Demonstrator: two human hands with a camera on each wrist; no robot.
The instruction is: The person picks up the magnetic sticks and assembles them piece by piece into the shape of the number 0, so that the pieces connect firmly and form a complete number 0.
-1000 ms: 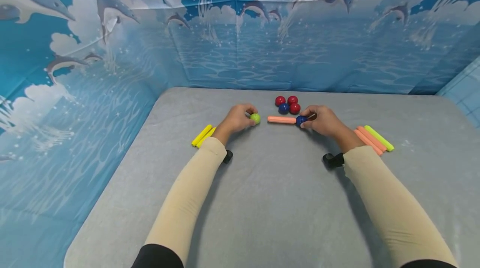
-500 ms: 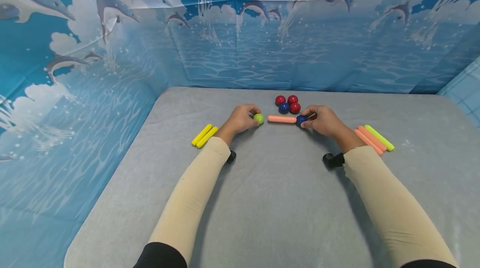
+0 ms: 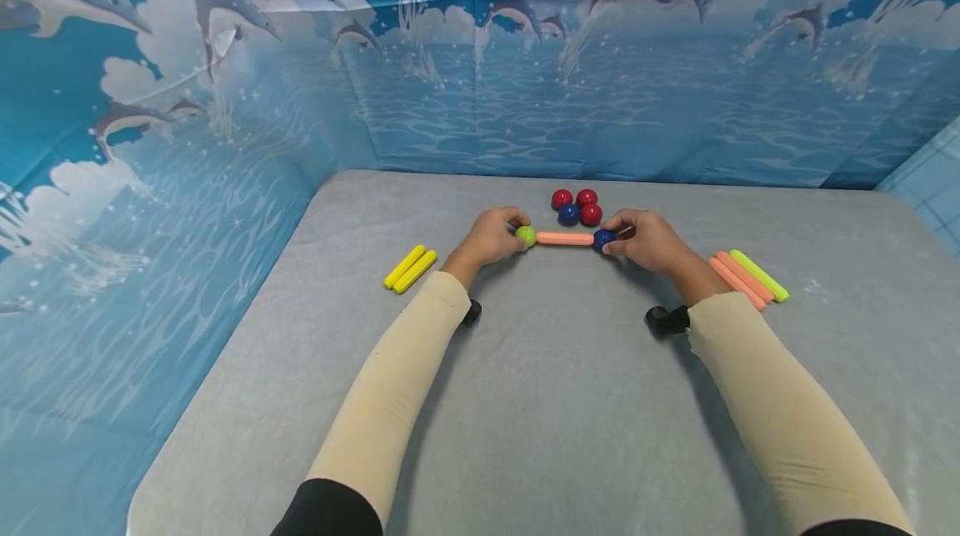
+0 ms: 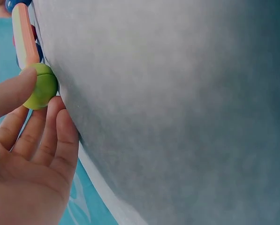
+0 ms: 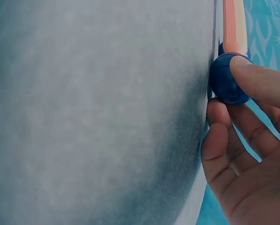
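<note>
Between thumb and fingers, my left hand (image 3: 492,237) pinches a green ball (image 3: 526,236). An orange rod (image 3: 566,238) lies across the gap between the hands, its left end touching the green ball. At the rod's right end sits a dark blue ball (image 3: 602,239), which my right hand (image 3: 643,241) pinches. The left wrist view shows the thumb over the green ball (image 4: 42,86) and the rod (image 4: 25,37) running on from it. In the right wrist view the thumb presses the blue ball (image 5: 229,78), with the rod (image 5: 234,26) meeting it.
Just behind the rod, several red balls (image 3: 591,213) and another blue ball (image 3: 568,214) are grouped on the grey tabletop (image 3: 562,403). Two yellow rods (image 3: 415,272) lie to the left. Orange rods (image 3: 742,276) and a yellow-green rod (image 3: 759,275) lie beside the right forearm.
My left hand has moved right with the green ball, closing the gap to the orange rod's left end. The right hand has held the blue ball in place.
</note>
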